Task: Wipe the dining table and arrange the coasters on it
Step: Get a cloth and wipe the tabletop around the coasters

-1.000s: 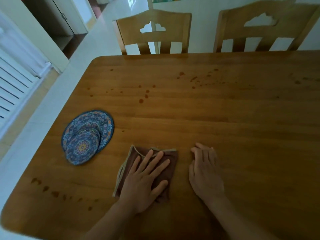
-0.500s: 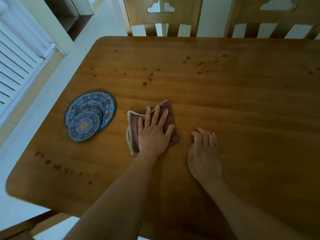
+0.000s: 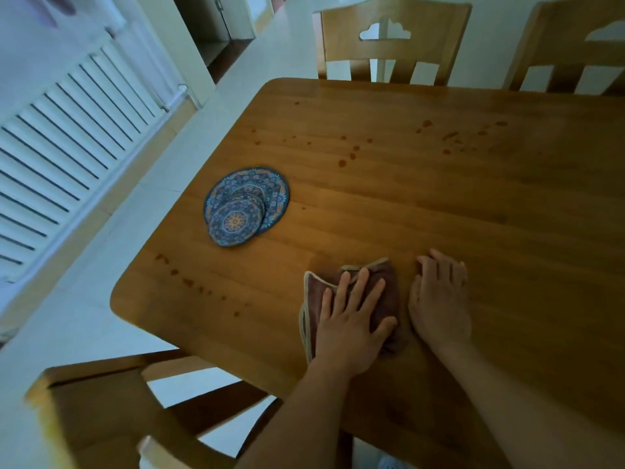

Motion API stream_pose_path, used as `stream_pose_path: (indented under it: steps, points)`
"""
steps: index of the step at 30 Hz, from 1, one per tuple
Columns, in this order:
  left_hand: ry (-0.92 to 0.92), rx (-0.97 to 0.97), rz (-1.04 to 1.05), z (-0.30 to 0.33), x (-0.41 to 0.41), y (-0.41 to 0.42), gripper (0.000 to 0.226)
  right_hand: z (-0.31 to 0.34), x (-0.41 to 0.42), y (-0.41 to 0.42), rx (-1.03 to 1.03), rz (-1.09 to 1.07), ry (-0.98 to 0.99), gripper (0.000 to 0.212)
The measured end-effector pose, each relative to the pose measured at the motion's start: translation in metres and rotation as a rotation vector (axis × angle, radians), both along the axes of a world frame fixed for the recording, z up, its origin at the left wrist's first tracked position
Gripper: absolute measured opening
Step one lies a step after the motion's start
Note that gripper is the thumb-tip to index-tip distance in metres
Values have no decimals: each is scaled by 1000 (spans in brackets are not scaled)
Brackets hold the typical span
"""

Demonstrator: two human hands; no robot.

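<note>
1. Head view: your left hand [image 3: 351, 319] lies flat, fingers straight and spread, pressing the brown cloth [image 3: 389, 292] onto the table [image 3: 439, 204] at lower centre of the frame.
2. Your right hand [image 3: 439, 306] rests palm-down just beside the cloth, fingers straight and close together, holding nothing.
3. Wiping looks barely started: dark spots [image 3: 348, 157] dot the upper centre, and a row of drips [image 3: 199, 289] runs along the left edge.
4. The coasters [image 3: 245, 206] sit overlapped in a pile at left centre, not yet arranged.
</note>
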State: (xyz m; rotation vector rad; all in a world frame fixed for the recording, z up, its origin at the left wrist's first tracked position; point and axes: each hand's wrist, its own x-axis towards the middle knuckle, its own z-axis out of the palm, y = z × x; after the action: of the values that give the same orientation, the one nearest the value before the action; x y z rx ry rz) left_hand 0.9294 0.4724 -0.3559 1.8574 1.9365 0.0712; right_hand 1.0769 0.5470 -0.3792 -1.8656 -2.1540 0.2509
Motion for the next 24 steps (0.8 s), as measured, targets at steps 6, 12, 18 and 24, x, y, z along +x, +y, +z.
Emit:
stream_pose_path:
  steps: [6,12,18,24]
  points:
    - [11,-60,77,4,-32,-9,70,4,0,-2,-22,1,-4,33]
    - [46,-56,133,0,-57,25,70,4,-3,0,-34,-1,-36,35]
    - [-90,-151,94,10,-67,39,70,14,-27,-1,-1,-161,281,28]
    - [-388,-323,27,56,-118,55,43,23,-138,-23,-39,212,333,37]
